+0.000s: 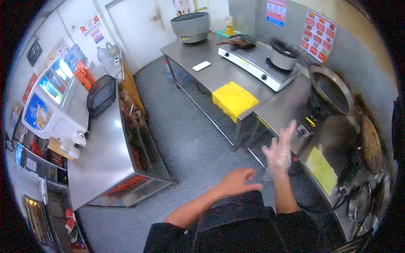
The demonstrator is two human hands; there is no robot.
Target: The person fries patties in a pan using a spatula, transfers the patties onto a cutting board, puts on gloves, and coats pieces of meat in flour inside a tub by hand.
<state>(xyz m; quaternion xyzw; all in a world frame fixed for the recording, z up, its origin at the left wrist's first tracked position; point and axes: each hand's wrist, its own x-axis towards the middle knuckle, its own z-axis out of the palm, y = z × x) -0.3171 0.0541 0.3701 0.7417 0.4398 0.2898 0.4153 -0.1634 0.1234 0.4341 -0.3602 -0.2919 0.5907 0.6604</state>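
Observation:
My left hand (240, 182) is bare and held low in front of my dark clothing, its fingers curved with a gap between thumb and fingers and nothing between them. To its right, my right hand (279, 149) wears a clear plastic glove and is raised with fingers spread, holding nothing. Loose plastic of the glove hangs at the wrist. A yellow cloth (234, 99) drapes over the corner of the steel table (190, 52), beyond my hands. Right of my gloved hand, a yellow-green cloth (321, 170) lies along the counter's edge.
A two-burner stove (253, 66) carries a pot (283, 57) and a dark pan (237, 41). Near it are a white flat object (201, 65) and a large grey pot (190, 26). A steel counter (101, 147) with a white dispenser machine (57, 103) stands left. Large round pans (331, 90) line the right wall.

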